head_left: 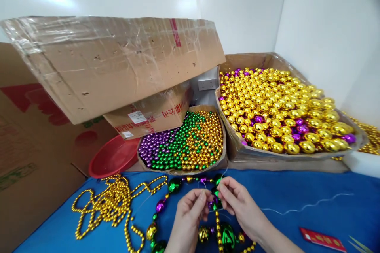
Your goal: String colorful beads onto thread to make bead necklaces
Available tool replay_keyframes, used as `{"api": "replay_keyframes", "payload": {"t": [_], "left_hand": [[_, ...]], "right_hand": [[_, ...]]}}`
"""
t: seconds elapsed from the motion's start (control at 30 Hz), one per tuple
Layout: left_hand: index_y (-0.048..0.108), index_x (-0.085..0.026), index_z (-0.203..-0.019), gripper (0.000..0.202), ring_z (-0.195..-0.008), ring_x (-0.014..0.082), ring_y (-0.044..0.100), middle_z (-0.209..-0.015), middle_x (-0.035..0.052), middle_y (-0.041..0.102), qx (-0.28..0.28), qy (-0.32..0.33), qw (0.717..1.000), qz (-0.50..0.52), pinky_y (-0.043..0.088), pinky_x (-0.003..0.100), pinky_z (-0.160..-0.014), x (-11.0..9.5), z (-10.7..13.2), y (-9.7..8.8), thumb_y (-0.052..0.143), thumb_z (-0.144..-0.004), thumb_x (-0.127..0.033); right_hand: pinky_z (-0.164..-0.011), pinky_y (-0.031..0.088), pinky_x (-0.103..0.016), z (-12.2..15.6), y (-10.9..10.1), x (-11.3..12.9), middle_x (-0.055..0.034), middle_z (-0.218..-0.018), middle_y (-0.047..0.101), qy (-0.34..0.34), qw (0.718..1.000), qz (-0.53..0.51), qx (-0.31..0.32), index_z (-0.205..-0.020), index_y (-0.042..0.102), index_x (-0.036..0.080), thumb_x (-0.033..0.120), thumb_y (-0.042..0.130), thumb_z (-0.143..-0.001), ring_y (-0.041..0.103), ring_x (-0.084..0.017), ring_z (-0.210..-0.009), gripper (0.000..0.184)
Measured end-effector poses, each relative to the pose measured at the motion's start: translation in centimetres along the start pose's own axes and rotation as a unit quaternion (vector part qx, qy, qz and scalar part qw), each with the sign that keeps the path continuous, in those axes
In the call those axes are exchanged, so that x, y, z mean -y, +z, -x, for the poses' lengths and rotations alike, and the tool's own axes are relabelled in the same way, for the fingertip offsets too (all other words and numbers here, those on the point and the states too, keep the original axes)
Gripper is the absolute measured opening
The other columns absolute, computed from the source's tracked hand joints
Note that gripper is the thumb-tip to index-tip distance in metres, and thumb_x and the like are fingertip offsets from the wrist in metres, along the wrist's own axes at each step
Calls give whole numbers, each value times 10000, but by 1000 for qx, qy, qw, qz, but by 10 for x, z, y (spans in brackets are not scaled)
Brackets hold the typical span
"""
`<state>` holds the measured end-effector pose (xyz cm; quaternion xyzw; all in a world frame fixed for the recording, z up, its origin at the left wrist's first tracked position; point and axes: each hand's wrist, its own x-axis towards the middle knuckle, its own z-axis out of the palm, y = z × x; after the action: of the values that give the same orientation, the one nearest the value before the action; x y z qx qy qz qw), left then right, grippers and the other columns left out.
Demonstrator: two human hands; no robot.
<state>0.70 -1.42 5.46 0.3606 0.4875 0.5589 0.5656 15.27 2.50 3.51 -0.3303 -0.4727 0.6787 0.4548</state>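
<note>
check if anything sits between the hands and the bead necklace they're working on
Nothing visible does. The left hand and right hand already pinch the thin thread at the bead necklace on the blue table. The loose gold bead strands lie off to the left.

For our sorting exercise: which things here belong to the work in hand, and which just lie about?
In use: left hand, right hand, bead necklace, thread, small bead box.
Lying about: red bowl, gold chains, big bead box, red packet.

Head view, seemingly close, downward.
</note>
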Motion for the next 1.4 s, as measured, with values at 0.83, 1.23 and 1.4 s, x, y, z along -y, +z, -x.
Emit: {"api": "replay_keyframes", "payload": {"t": [0.83, 1.23, 1.4], "left_hand": [[684, -156, -696, 141, -516, 96, 489, -807, 58, 661, 26, 91, 994, -50, 386, 225, -514, -15, 10, -2, 694, -731, -293], [682, -212, -850, 248, -851, 214, 620, -919, 88, 646, 15, 368, 809, -458, 488, 278, -738, -10, 17, -29, 485, -807, -69], [620, -216, -1147, 425, -1028, 246, 579, -1102, 126, 623, -38, 445, 745, -496, 466, 344, -899, 10, 23, -35, 459, -815, -6]], "right_hand": [[-538, 443, -226, -8, 10, 12, 48, -674, 514, -62, 986, 124, 97, -864, 458, 218, 457, 375, -942, 541, -111, -609, 264], [-684, 346, -251, -15, 3, 30, 13, -716, 593, -122, 880, 403, 221, -711, 591, 203, 177, 472, -828, 533, -139, -713, 168], [-523, 395, -190, -22, 1, 24, 44, -611, 577, -32, 873, 377, 307, -736, 614, 198, 160, 458, -786, 567, -108, -558, 169]]}}
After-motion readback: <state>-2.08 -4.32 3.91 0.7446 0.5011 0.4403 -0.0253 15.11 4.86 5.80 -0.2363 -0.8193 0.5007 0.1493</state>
